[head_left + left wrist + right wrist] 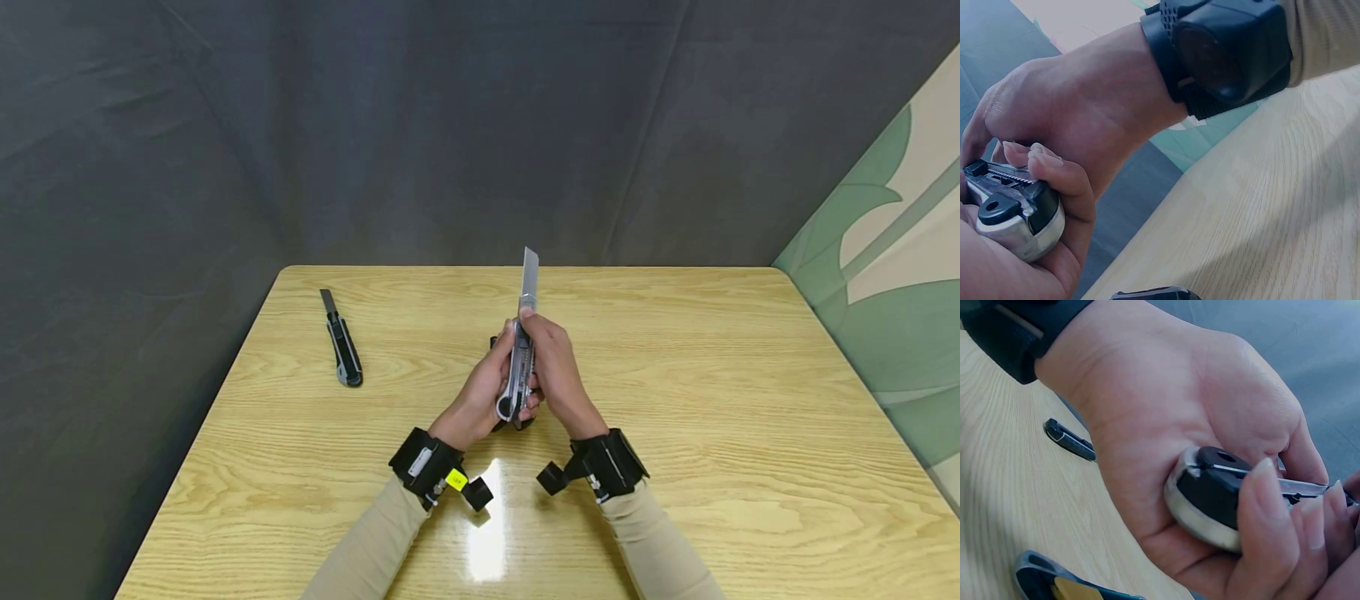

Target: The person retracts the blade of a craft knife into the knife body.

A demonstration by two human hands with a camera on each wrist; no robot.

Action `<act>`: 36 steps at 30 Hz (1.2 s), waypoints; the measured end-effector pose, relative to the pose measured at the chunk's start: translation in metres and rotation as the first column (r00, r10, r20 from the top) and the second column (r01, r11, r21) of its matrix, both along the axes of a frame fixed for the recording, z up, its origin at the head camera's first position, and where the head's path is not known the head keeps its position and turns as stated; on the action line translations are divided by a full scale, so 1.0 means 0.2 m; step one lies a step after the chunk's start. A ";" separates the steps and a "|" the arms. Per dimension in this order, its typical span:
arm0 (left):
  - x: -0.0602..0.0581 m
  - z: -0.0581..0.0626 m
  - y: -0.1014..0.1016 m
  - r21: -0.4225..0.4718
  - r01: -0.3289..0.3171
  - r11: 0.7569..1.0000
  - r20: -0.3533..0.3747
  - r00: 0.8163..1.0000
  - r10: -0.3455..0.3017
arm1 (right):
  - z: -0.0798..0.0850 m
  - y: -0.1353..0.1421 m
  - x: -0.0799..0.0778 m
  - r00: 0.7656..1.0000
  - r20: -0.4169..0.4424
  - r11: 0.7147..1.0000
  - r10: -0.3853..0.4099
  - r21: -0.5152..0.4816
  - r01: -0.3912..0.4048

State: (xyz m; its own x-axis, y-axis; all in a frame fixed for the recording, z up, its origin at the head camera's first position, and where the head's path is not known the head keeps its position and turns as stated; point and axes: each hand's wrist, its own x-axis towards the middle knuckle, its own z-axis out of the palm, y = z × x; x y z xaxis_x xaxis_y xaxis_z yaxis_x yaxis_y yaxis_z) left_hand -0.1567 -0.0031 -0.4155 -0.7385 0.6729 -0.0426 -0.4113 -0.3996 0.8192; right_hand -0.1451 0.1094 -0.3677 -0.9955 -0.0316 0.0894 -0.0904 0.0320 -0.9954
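Note:
A utility knife (520,367) with its broad blade (529,271) extended points away from me, held up between both hands. My left hand (480,392) wraps its fingers around the handle, whose rounded black-and-silver butt (1204,506) sits in the palm in the right wrist view. My right hand (558,367) grips the front part, its thumb lying on top near the blade's base. In the left wrist view, the right hand (1072,112) is bent over the knife, its far fingers partly hidden.
Another utility knife (344,340), blade partly out, lies on the left of the wooden table (712,400). Beneath the hands is a dark object with a yellow part (1075,589), mostly hidden in the head view. A dark curtain (465,125) hangs behind the table.

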 end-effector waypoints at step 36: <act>-0.01 -0.01 -0.01 0.003 -0.016 1.000 0.001 1.000 0.016 | -0.01 0.01 0.00 0.995 -0.026 0.995 0.092 -0.035 -0.093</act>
